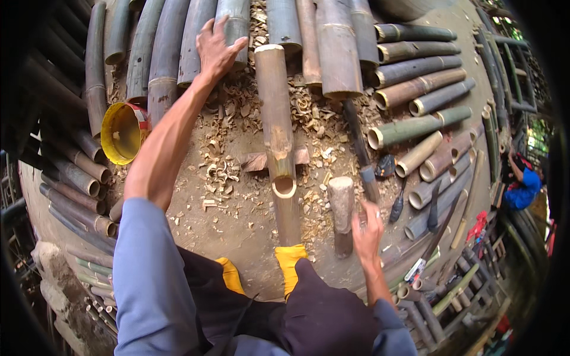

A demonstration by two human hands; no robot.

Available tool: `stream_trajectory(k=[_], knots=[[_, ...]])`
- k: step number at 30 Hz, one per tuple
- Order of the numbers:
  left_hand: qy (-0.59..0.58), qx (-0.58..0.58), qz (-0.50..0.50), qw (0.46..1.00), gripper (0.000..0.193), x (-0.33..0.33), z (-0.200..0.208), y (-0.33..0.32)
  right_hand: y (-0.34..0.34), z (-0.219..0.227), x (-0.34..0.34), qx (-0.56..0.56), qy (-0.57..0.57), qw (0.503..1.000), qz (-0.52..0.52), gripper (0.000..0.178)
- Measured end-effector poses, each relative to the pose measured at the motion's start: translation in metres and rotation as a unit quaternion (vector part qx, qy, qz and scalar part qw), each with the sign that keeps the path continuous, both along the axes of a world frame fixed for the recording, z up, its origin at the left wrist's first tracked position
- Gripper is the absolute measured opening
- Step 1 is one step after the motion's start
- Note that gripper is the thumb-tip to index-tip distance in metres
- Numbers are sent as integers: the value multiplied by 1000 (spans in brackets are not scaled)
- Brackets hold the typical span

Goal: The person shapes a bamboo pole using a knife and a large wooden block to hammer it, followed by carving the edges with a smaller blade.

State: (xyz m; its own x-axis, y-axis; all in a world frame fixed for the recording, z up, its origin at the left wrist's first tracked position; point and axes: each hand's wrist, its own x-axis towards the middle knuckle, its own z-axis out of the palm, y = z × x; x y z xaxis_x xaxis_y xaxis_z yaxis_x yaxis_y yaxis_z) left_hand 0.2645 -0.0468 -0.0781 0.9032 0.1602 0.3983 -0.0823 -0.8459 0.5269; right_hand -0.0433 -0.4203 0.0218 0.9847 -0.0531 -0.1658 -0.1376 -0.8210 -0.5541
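Note:
My left hand (218,50) reaches to the far row of bamboo tubes, its fingers spread over the end of a grey-green tube (236,25). Whether the fingertips press on it I cannot tell. My right hand (368,232) is low on the right with its fingers apart and nothing visible in it. Close above it lies a long dark blade (356,133) with its handle (370,185). A wooden mallet (342,207) stands just left of that hand. Between my arms a bamboo tube (275,107) with a cut-out opening rests across a wooden block (256,161); my yellow-covered foot (290,261) touches its near end.
Curled shavings (237,101) and chips litter the ground. A yellow bucket (123,133) lies tipped at left. Bamboo pieces (409,127) line the right side, near a dark-handled tool (397,207) and a saw (436,231). Another person in blue (523,188) is at far right.

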Motion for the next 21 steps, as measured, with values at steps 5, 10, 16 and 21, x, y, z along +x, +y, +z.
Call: stream_trajectory(k=[5,10,16,21], knots=[[103,-266,12,959,42,-140,40,-89,-53,11,-173,-61,236,953,-181,42],[350,-388,56,851,71,-283,26,-138,-36,13,-204,11,286,917,-278,46],[472,-504,-5,723,49,-302,-3,-136,-110,-21,-147,-134,66,975,-163,42],[504,-472,-6,723,36,-298,20,-136,-197,-61,-69,-256,5,953,-164,44]])
